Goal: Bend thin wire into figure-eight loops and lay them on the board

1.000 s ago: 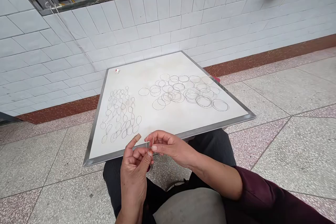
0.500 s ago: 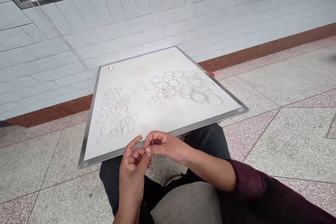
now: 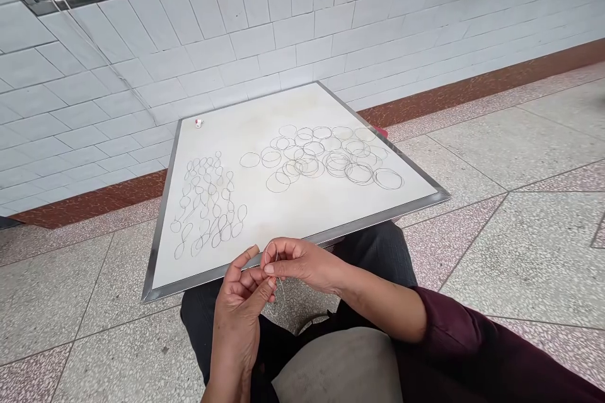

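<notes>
Above the near edge of a white table [image 3: 265,214] with a metal rim, my left hand [image 3: 243,302] and my right hand [image 3: 300,264] meet fingertip to fingertip. Both pinch a thin wire loop [image 3: 282,302] at its twisted middle; one lobe stands up by the right fingers and the other hangs below. My left index finger is stretched out. Plain wire rings [image 3: 309,157] overlap on the right part of the table. Several figure-eight wire loops [image 3: 222,230] lie in rows on the left part.
A small red and white object [image 3: 199,123] sits at the table's far left corner. Behind the table is a white tiled wall [image 3: 283,44] with a barred window at the upper left. My legs are under the table's near edge.
The lower lobe of the wire loop now shows hanging below my fingers, where it was mostly hidden before. My hands have barely moved.
</notes>
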### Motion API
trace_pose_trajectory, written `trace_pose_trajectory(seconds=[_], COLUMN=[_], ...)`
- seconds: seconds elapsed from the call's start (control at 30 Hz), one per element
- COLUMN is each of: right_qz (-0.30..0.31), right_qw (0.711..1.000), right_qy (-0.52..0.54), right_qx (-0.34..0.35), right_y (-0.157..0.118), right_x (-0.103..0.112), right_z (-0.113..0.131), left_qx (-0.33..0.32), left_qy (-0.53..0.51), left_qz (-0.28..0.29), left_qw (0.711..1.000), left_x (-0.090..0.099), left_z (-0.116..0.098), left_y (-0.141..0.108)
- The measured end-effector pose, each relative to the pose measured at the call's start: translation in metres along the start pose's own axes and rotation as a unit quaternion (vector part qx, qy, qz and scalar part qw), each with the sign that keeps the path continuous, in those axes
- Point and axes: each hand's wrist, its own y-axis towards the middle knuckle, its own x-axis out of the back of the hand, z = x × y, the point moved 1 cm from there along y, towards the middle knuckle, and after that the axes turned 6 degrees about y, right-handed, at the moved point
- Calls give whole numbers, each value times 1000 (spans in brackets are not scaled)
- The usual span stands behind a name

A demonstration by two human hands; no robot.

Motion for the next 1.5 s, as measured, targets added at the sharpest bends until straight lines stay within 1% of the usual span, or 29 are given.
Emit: trace_pose_trajectory(seconds=[0.17,0.33,0.5,0.63,0.8,1.17,1.33,1.4,1.5], right_qz=[-18,4,-34,-47,-44,-40,-52,-57,-49], right_qw=[999,1000,999,998,998,998,998,998,999], right_qy=[-32,-6,14,26,24,16,1,0,4], right_qx=[1,-6,-10,-15,-34,-39,-46,-40,-20], right_y=[-4,-8,-6,-4,-5,-6,-7,-7,-7], right_x=[4,7,5,5,7,12,10,9,6], right_z=[2,-2,-8,-9,-10,-10,-7,-8,-11], left_qx=[-4,0,2,-3,3,14,23,13,-8], left_qy=[-16,-39,-44,-29,-13,5,-12,-23,-42], left_qz=[-15,-43,-56,-46,-31,-1,12,10,-15], left_qw=[1000,998,997,999,999,1000,1000,1000,999], left_x=[1,1,3,3,2,5,4,2,1], left_z=[-1,-5,-2,0,-2,0,-2,-2,0], left_y=[1,1,1,0,-2,0,1,1,1])
